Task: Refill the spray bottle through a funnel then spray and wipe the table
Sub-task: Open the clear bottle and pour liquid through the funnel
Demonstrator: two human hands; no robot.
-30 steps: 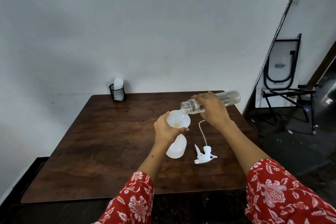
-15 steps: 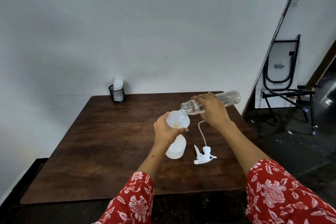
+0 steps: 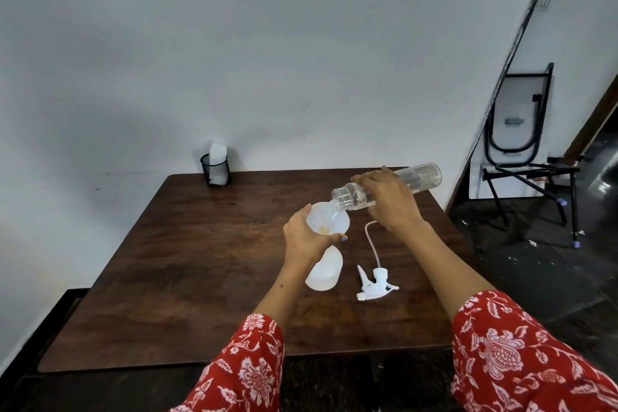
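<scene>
Low in the centre, the spray trigger head (image 3: pixel 374 284) lies on the table (image 3: pixel 167 278) beside the white spray bottle (image 3: pixel 323 273). Just above, the left hand (image 3: pixel 306 237) grips its funnel (image 3: pixel 329 222). Further up, the right hand (image 3: pixel 389 201) clasps a tipped clear bottle (image 3: pixel 384 187), mouth over the funnel: the refill seems underway, and next comes righting it before overflow.

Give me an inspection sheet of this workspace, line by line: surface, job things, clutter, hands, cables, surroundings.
Surface: dark wooden table, bare areas look dry.
Job's things: clear bottle tilted, mouth over white funnel; funnel sits on the white spray bottle; spray head with tube lies on the table, off the bottle.
Clutter: mesh cup holding white paper at the far edge.
Hands: left hand holds the funnel; right hand grips the clear bottle.
Cables: nothing seen.
Surroundings: white wall; folded chair at right.
</scene>
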